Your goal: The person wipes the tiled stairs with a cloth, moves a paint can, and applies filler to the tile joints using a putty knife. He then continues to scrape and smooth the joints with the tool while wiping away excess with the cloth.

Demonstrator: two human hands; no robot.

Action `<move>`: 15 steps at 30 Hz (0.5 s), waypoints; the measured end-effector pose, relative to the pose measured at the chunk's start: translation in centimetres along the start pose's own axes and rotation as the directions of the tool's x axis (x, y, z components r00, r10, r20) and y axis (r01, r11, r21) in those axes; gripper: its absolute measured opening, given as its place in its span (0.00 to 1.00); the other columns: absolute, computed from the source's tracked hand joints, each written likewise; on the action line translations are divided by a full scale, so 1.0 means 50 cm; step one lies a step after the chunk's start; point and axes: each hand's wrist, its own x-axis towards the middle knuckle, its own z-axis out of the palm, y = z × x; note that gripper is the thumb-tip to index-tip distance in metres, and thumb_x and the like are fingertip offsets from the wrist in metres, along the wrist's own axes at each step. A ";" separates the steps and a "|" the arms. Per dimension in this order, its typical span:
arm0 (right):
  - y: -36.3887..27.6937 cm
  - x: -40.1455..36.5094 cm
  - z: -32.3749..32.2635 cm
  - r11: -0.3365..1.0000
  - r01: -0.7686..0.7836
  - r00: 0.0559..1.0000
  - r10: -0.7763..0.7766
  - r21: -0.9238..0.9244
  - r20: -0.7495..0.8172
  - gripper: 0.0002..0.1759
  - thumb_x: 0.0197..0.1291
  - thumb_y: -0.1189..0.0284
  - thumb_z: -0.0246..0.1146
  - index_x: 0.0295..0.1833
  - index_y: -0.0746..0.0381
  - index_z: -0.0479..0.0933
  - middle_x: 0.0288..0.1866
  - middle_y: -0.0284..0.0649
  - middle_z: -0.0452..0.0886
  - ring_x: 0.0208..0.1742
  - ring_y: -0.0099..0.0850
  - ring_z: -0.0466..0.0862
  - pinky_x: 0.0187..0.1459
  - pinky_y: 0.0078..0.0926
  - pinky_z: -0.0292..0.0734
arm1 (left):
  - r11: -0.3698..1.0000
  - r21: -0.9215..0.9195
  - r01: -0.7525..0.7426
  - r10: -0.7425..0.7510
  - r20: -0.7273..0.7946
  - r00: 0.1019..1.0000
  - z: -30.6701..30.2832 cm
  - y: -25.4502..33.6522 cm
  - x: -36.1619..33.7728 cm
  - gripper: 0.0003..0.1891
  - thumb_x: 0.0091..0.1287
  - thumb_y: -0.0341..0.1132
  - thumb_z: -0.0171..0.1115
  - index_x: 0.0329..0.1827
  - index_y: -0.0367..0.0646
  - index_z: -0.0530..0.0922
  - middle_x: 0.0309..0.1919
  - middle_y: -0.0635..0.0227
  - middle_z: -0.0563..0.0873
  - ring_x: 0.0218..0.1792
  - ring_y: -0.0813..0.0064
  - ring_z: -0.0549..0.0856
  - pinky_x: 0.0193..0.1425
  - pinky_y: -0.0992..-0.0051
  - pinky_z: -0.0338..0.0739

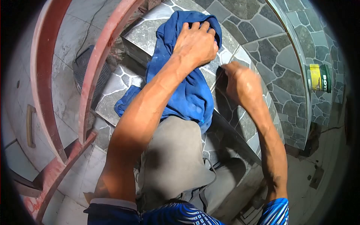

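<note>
A crumpled blue cloth (187, 97), perhaps a garment, lies over the grey stone-patterned steps and reaches down to my knee. My left hand (197, 43) is on its far end, fingers curled into the bunched fabric near a dark fold. To the right, apart from the cloth, my right hand (243, 80) is closed and slightly blurred above the stone-patterned surface. Its fingertips point left, and whatever they may hold is hidden. A dark patch beside those fingers looks like the hand's shadow.
Curved reddish railing bars (95, 63) rise on the left. Behind them lies a dark ribbed tray-like object (90, 67). A green and yellow tin (318, 78) stands at the far right beyond a raised panel edge (290, 33). My knee (176, 146) is bent below the cloth.
</note>
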 end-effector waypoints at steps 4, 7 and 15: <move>0.025 0.047 -0.003 1.000 -0.017 0.998 0.017 0.007 -0.060 0.15 0.48 0.78 0.62 0.44 0.62 0.85 0.40 0.50 0.86 0.41 0.53 0.87 0.44 0.48 0.85 | 1.000 0.005 -0.017 0.017 -0.055 0.998 0.005 -0.001 -0.001 0.21 0.69 0.44 0.56 0.59 0.41 0.83 0.62 0.58 0.83 0.60 0.56 0.81 0.63 0.50 0.72; -0.001 0.036 -0.010 0.999 -0.036 0.998 0.037 0.027 -0.046 0.11 0.50 0.76 0.62 0.39 0.63 0.85 0.36 0.54 0.86 0.38 0.55 0.87 0.42 0.48 0.84 | 1.000 0.009 0.004 -0.004 -0.001 1.000 -0.006 -0.006 0.006 0.22 0.69 0.44 0.57 0.60 0.41 0.83 0.63 0.57 0.82 0.61 0.55 0.81 0.64 0.50 0.72; 0.056 0.057 -0.028 0.934 -0.253 0.959 0.208 0.253 0.192 0.10 0.56 0.73 0.66 0.43 0.63 0.87 0.31 0.53 0.87 0.34 0.41 0.89 0.41 0.40 0.84 | 1.000 -0.014 0.011 -0.011 0.014 1.000 -0.005 -0.002 -0.003 0.22 0.69 0.44 0.56 0.60 0.41 0.83 0.64 0.57 0.82 0.62 0.55 0.81 0.64 0.51 0.72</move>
